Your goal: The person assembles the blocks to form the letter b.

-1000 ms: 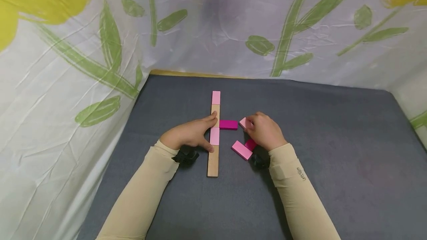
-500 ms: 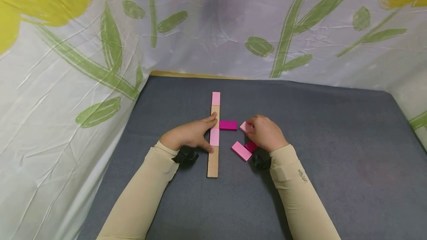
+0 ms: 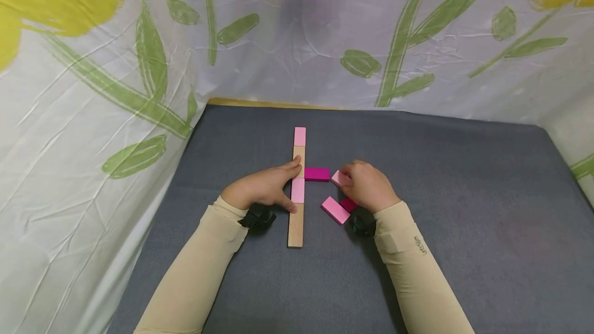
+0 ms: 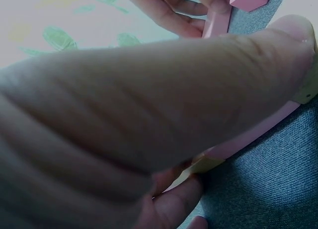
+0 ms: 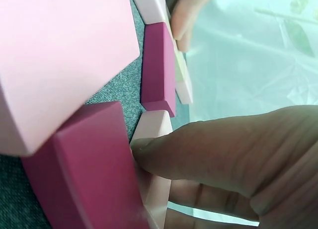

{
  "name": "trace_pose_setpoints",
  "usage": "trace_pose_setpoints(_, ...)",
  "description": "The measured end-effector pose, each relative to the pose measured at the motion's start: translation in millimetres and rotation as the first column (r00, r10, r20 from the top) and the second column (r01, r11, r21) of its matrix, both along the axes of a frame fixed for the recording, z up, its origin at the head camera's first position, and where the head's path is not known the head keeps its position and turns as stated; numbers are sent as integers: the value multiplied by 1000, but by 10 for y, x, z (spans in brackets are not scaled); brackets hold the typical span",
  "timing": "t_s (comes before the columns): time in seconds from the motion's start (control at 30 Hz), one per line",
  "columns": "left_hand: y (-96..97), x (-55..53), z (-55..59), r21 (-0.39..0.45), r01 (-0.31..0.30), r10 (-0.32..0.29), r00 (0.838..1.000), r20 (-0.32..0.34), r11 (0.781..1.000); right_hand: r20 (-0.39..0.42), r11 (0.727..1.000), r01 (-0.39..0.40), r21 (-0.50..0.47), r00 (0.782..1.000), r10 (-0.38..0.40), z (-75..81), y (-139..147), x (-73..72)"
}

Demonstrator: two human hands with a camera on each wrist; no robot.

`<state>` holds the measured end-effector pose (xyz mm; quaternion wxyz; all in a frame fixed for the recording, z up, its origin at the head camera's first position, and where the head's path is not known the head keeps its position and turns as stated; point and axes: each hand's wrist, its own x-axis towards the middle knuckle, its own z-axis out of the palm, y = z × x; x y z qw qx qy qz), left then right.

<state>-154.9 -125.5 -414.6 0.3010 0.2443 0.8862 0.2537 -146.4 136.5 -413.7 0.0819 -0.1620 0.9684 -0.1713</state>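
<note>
A straight row of pink and plain wooden blocks lies on the dark cloth, with a plain wooden block (image 3: 295, 226) at the near end and a light pink block (image 3: 299, 137) at the far end. My left hand (image 3: 266, 184) rests along its left side, thumb and forefinger spread over the wooden blocks with a light pink block (image 3: 298, 190) between them. A magenta block (image 3: 317, 174) juts right from the row. Just right of that, my right hand (image 3: 368, 184) pinches a light pink block (image 5: 155, 123) between thumb and fingers, its end close to the magenta block.
Below the right hand lie a pink block (image 3: 335, 210) and a second magenta block (image 3: 348, 203), partly hidden by the wrist camera (image 3: 363, 222). A white curtain (image 3: 301, 40) with painted flowers hangs behind and beside the dark cloth-covered table (image 3: 464, 220).
The pinched pink block and right hand have shifted very slightly in view. The left hand and the row look the same.
</note>
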Motion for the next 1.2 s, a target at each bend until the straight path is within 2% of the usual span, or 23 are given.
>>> trace_pose_setpoints(0.2,-4,-6,-5,0,-3,3,1000,-2,1000,-14,1000,-4,1,1000,4,3,-26,3)
trace_pose_setpoints(0.93,9,-7,8,-4,-1,1,1000,-4,1000,20,1000,-24,-7,1000,24,32,3,25)
trace_pose_setpoints(1.07,3,-12,-2,-7,-6,6,1000,-6,1000,7,1000,-20,-11,1000,21,64,22,54)
trace_pose_setpoints(1.2,-2,-13,-24,-6,-5,5,1000,-8,1000,-40,1000,-17,-5,999,17,107,62,96)
